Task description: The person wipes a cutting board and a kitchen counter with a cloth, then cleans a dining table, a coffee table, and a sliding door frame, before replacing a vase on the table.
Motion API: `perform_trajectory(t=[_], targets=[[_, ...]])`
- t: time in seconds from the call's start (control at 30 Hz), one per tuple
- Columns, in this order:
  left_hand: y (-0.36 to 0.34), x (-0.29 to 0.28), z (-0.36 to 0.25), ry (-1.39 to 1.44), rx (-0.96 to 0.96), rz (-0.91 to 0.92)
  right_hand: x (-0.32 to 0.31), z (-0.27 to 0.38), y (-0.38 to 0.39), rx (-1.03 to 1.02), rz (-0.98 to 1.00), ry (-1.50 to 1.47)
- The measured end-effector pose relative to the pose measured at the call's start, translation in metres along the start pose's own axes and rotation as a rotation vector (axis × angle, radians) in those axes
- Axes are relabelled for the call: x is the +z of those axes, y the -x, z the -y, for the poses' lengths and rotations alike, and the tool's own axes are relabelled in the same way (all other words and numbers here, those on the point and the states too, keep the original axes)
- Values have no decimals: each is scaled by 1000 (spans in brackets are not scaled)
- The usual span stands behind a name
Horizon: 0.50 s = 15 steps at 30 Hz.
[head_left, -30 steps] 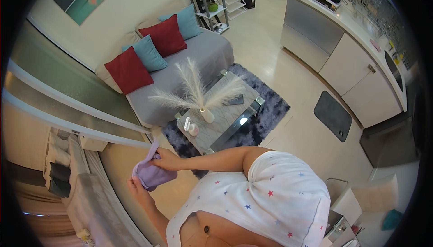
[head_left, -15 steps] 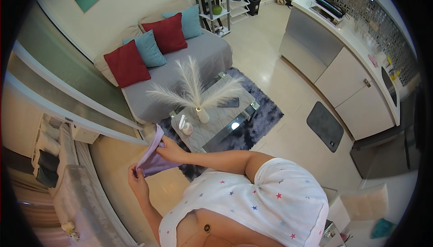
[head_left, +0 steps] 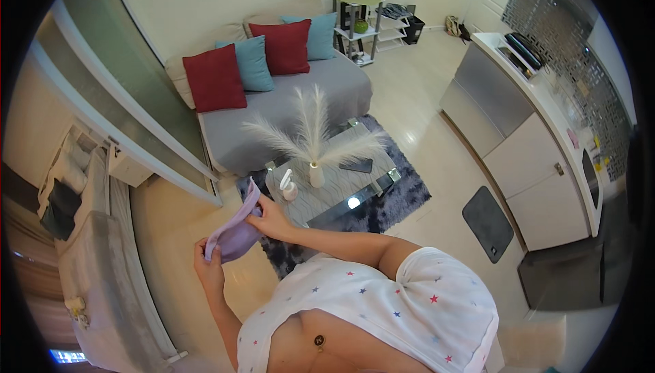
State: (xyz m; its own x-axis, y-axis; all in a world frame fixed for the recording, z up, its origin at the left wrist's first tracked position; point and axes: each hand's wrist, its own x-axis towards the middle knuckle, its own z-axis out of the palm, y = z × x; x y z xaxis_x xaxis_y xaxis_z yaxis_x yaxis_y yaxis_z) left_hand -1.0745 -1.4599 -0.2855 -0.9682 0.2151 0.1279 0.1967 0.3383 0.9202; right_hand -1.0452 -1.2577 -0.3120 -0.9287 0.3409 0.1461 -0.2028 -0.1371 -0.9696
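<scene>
A lilac cloth (head_left: 234, 233) is stretched between my two hands, low and left of the middle of the view. My left hand (head_left: 209, 256) pinches its lower-left end, thumb on the fabric. My right hand (head_left: 269, 216) grips the upper-right part, with the forearm reaching across from my right. Just beyond them stands the marble-patterned coffee table (head_left: 290, 175), with a white vase (head_left: 316, 174) of white feathery plumes, a white pump bottle (head_left: 288, 187) and a dark phone (head_left: 356, 166) on it.
A grey-covered daybed (head_left: 283, 103) with cushions stands against the wall, beside a shelf unit (head_left: 356, 32). A bed (head_left: 102, 250) lies left, past sliding glass panels (head_left: 136, 110). Cabinets (head_left: 533, 185) curve along the right. A shaggy rug (head_left: 402, 192) and grey mat (head_left: 487, 223) cover parts of the floor.
The view has swung slightly, shifting the room in the frame. Both hands still hold the cloth, which is flatter and more drawn out than a second ago.
</scene>
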Motion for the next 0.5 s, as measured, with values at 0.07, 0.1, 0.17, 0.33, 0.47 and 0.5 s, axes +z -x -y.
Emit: perform_trajectory(t=[0.07,0.1,0.17,0.33,0.47,0.5], targets=[[-3,-4,10,-58,22,-15,-5,-13,-3,-141,-114,81],[-2,-8,10,-58,12,-24,-5,-14,-3,-134,-103,81],[-2,-14,10,-70,-2,-50,-8,-14,-4,-96,-78,295],[-1,-21,18,-7,47,-120,-2,-9,1,-143,-105,309],[-1,-24,23,18,17,-106,-4,-15,3,-147,-92,332],[-1,-26,25,17,18,-104,-3,-14,4,-147,-94,332]])
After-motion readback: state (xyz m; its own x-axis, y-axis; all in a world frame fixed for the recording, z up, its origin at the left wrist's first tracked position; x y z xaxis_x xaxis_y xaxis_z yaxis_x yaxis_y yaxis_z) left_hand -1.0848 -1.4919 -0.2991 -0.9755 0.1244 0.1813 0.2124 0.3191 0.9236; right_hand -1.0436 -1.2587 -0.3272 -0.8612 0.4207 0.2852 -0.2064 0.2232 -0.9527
